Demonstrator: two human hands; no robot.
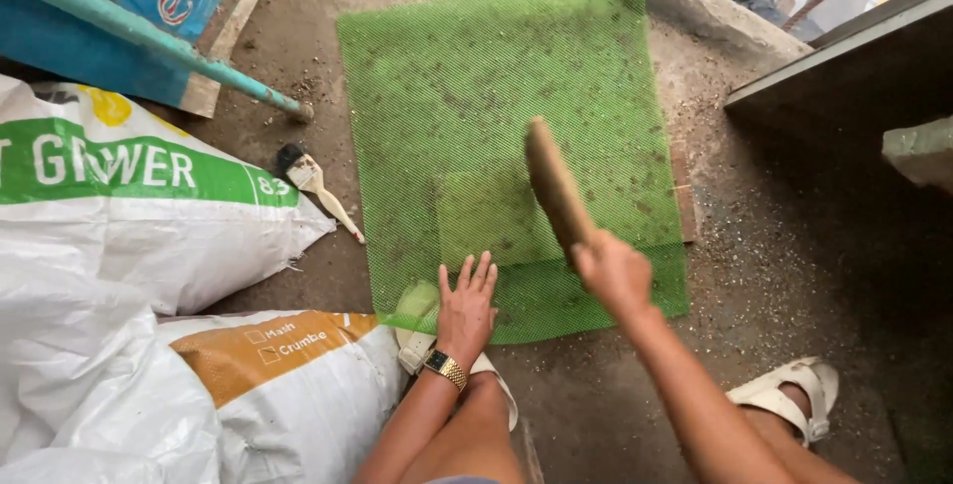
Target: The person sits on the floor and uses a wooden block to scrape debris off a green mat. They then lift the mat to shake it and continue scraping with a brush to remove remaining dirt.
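At the far left lie two white woven feed sacks, the upper feed sack (119, 206) with a green band and a yellow patch, the lower feed sack (238, 395) with an orange-brown band, both resting on the dusty concrete floor (794, 246). Above them a turquoise metal frame (149, 37) slants down to a foot on the floor beside a wooden board. Just right of the upper sack a small paintbrush (318, 186) with a pale handle and dark bristles lies on the floor, near the left edge of the green plastic mesh (467, 67). The mesh sheet is spread flat on the floor in the middle, speckled with dirt, and a smaller piece appears to be layered over its lower part. The left hand (467, 310) is pressed flat, fingers spread wide, on the near edge of the mesh, with a gold-coloured wristwatch (445, 367) on its wrist; a white sandal (422, 330) shows just beside and under it. The right hand (613, 271) is closed around the handle of a brown wooden brush (554, 186), held above the mesh and tilted up and to the left. At lower right a second white sandal (789, 395) rests on the floor, and a dark ledge (844, 67) runs along the upper right.
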